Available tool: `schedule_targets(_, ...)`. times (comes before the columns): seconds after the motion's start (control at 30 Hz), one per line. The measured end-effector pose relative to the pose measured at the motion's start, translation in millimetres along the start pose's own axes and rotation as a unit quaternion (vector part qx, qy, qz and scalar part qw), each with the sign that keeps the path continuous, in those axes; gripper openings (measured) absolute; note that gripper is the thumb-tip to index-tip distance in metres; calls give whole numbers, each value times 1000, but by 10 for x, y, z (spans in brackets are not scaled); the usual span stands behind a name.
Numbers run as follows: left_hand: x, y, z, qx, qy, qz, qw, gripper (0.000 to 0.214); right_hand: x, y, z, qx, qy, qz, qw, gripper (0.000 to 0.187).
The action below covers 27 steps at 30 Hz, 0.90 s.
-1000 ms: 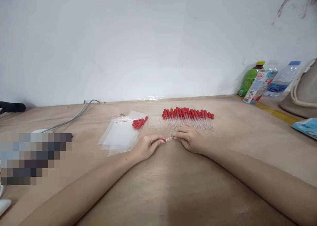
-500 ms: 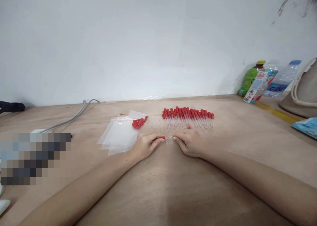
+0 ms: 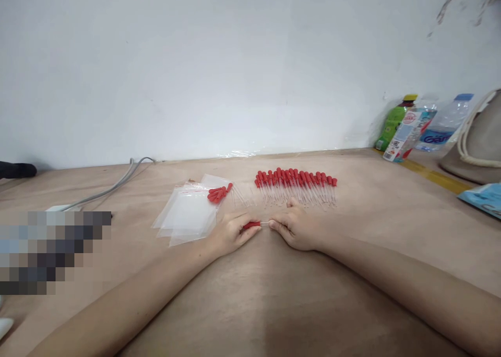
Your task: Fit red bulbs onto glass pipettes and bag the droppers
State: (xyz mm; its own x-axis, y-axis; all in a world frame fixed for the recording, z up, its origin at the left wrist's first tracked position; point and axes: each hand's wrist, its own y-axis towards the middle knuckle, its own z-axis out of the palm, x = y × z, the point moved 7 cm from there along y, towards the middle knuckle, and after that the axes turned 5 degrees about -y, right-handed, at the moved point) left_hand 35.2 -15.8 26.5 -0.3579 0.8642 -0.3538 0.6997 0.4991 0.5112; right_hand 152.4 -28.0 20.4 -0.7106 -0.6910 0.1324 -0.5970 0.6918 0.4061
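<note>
My left hand [image 3: 235, 231] is closed round a red rubber bulb [image 3: 252, 225]. A thin clear glass tube [image 3: 265, 223] runs level from the bulb's mouth to my right hand [image 3: 295, 225], whose thumb and fingers pinch it. Just beyond my right hand lies a row of droppers [image 3: 295, 182] with red bulbs and clear stems. Several loose red bulbs [image 3: 217, 194] are heaped on the clear plastic bags [image 3: 186, 213] to the left. Beside the heap lie a few bare glass tubes [image 3: 240, 195].
At the back right stand a green bottle [image 3: 393, 125], a carton [image 3: 403, 138] and a clear water bottle [image 3: 446, 125], near a beige bag [image 3: 475, 145]. A blue packet [image 3: 483, 199] lies at the right edge. A grey cable [image 3: 113, 189] crosses the left side.
Both hands have come slightly lower and closer together. More of the red bulb shows between my left fingers, and the visible stretch of tube is shorter.
</note>
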Motion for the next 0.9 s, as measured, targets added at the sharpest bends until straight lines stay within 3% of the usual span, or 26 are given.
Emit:
schedule_targets(0.37,-64,-5,4,6,24,30,999,15,-19,33,51,66,63,59,994,36)
schedule_targets(0.57,21,18,-71,-40,36,-20,998,15,67,124,-111,96,9,37,995,27)
schedule_targets(0.67,99,-2,-140,-75,58,-65,993,27,-91,110,-153,149,33,97,984,28)
schedule_targets(0.77,145,-6,-120,-57,52,-85,993,25,-373,29,-169,196,128,183,955,30)
schedule_targets(0.83,153,5,-76,-29,38,-83,995,18,-583,6,-216,169,192,237,937,28)
schedule_targets(0.9,157,15,-43,-11,29,-82,996,16,-804,15,-281,100,225,300,921,23)
